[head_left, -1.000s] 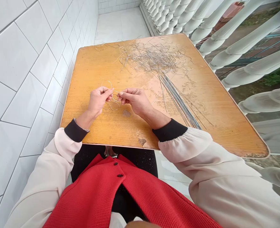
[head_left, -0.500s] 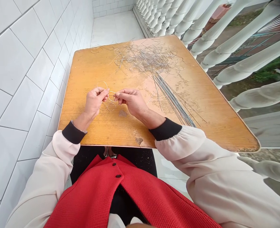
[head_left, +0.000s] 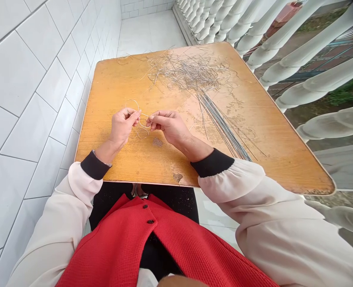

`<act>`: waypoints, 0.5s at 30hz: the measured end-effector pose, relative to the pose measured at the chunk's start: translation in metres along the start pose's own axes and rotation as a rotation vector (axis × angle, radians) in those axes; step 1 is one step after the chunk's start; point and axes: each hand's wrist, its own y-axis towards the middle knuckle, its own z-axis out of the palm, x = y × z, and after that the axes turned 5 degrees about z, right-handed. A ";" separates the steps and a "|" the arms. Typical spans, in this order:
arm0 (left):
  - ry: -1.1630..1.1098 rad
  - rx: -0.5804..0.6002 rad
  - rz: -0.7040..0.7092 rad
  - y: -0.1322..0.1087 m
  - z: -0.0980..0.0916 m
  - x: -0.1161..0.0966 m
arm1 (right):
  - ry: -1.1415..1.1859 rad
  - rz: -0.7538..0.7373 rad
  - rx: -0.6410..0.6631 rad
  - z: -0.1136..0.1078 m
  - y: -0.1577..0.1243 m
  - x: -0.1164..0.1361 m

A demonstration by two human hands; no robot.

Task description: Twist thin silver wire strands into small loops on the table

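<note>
A thin, pale wire (head_left: pixel 132 100) curls in loops around and between my hands, above the left half of the wooden table. My left hand (head_left: pixel 123 125) pinches it between thumb and fingers. Just to the right, my right hand (head_left: pixel 168 125) grips another part of the same wire with thumb and forefinger. A short stretch of wire spans the small gap between my fingertips, and further loops hang below them. The exact grip points are partly hidden by my fingers.
A tangled heap of wires (head_left: pixel 196 71) covers the far part of the table (head_left: pixel 110 85). From it, a bundle of straight grey wires (head_left: pixel 224 125) runs toward the front right. A white tiled wall (head_left: pixel 41 83) stands at left, a white balustrade (head_left: pixel 286 63) at right.
The whole view has shifted slightly, so the table and hands sit a little further right. Both hands keep their pinch on the wire with hardly any other movement.
</note>
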 end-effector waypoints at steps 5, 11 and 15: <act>-0.004 0.002 -0.003 0.001 -0.002 0.004 | -0.031 -0.035 0.006 -0.002 0.002 -0.001; 0.039 0.011 -0.052 0.001 -0.003 0.007 | -0.025 0.069 0.063 -0.001 -0.001 -0.005; 0.043 0.044 -0.070 -0.001 -0.004 0.008 | -0.056 0.075 0.077 -0.002 0.001 -0.009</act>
